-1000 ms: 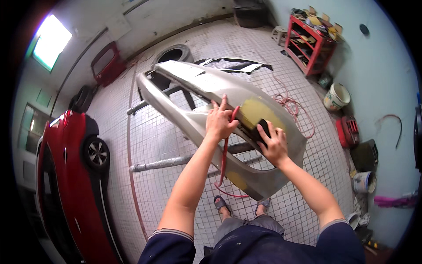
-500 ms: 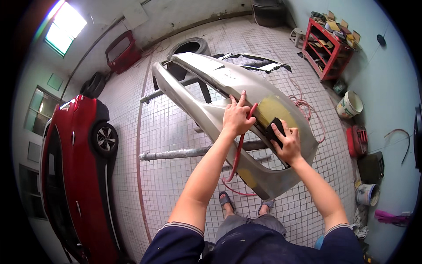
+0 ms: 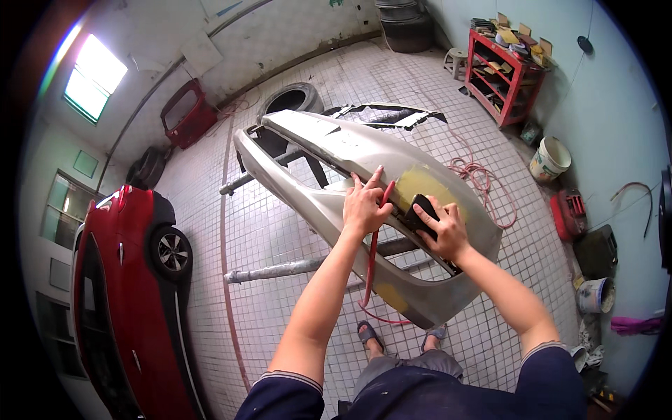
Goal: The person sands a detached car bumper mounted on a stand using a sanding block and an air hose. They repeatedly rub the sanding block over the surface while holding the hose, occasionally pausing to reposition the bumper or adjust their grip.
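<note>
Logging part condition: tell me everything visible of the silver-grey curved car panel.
The silver-grey curved car panel looks smooth, painted, possibly plastic, with long openings and matte olive-yellow patches. It lies slantwise over grey metal pipes. Fingers of the left grip rest on it; the right grip holds a black block at its larger patch.

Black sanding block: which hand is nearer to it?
Right. The right hand grips the black sanding block; the left hand is off to its left, fingertips on the silver car fender.
</note>
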A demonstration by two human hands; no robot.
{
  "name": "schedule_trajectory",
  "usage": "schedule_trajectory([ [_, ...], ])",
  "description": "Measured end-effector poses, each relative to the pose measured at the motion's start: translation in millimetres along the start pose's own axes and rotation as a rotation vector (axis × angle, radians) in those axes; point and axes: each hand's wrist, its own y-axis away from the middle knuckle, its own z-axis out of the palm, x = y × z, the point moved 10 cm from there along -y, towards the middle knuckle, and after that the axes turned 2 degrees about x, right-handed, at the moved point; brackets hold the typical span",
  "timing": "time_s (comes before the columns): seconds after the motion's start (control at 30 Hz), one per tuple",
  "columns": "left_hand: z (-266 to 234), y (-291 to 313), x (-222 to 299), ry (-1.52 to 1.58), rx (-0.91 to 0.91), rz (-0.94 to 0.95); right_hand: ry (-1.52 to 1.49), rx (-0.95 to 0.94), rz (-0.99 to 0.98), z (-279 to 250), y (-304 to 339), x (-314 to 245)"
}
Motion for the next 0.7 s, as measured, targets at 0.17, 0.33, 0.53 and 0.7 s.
schedule_trajectory([
  [0.17, -6.2, -11.5, 18.6, 0.077, 0.063, -0.022, 0.149, 0.167, 0.232, -1.6, -78.6, 63.1],
  [0.33, -5.2, -0.5, -0.6, 0.053, 0.070, -0.056, 0.079, 0.132, 0.134, 0.2, -30.6, 13.9],
  [0.53, -3.7, -0.4, -3.5, 0.050, 0.075, -0.050, -0.002, 0.030, 0.013, -9.4, 6.5, 6.4],
  [0.7, -3.8, -11.7, 8.4, 0.050, 0.055, -0.027, 0.169, 0.122, 0.298, 1.7, -87.8, 77.6],
])
